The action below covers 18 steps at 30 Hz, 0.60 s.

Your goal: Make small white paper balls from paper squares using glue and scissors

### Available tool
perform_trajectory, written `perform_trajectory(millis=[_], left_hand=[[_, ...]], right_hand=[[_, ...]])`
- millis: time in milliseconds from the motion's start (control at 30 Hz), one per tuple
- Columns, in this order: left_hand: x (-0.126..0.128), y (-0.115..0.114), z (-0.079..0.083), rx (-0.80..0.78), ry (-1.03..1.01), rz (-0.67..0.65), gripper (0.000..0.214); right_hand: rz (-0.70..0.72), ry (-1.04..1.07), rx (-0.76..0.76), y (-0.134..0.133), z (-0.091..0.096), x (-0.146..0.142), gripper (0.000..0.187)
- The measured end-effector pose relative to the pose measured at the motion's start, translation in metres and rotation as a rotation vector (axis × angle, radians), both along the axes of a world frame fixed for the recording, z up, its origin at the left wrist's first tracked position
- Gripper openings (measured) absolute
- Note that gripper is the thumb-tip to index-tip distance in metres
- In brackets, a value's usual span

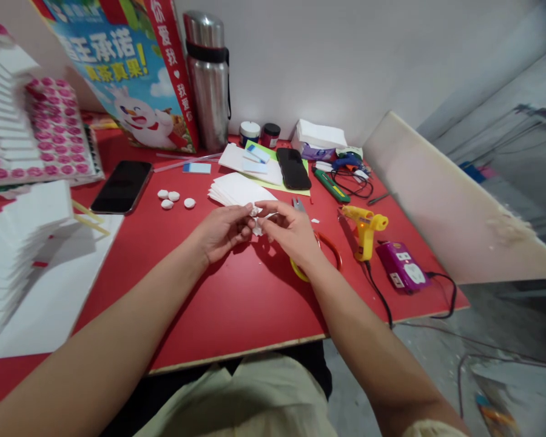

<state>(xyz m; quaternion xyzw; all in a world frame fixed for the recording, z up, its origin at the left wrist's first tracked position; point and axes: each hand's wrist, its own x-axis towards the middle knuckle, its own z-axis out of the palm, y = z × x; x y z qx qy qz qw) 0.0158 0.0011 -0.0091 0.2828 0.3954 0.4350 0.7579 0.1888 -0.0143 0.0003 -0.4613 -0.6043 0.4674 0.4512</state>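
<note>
My left hand (227, 230) and my right hand (289, 229) meet over the middle of the red table. Between their fingertips is a small crumpled white piece of paper (257, 230), pinched from both sides and partly hidden by the fingers. Just beyond the hands lies a fanned stack of white paper sheets (237, 188). Scissors (332, 247) with orange and yellow handles rest partly under my right wrist. To the left of my left hand, several small round white pieces (190, 203) sit on the table.
A yellow glue gun (366, 233) stands on the right, beside a purple power box (403, 267) with cords. Phones (122, 187), a green-handled cutter (331, 185), a steel flask (208, 85) and a colourful bag (131, 73) surround the workspace. Folded white card structures (25, 243) stand left.
</note>
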Motion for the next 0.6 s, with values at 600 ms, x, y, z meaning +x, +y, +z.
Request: perform_trajectory(millis=[600], left_hand=[[0.011,-0.013,0.002,0.567,0.498,0.037,0.024]], right_hand=[[-0.073,0.126,-0.019,0.002,-0.011,-0.005,0.021]])
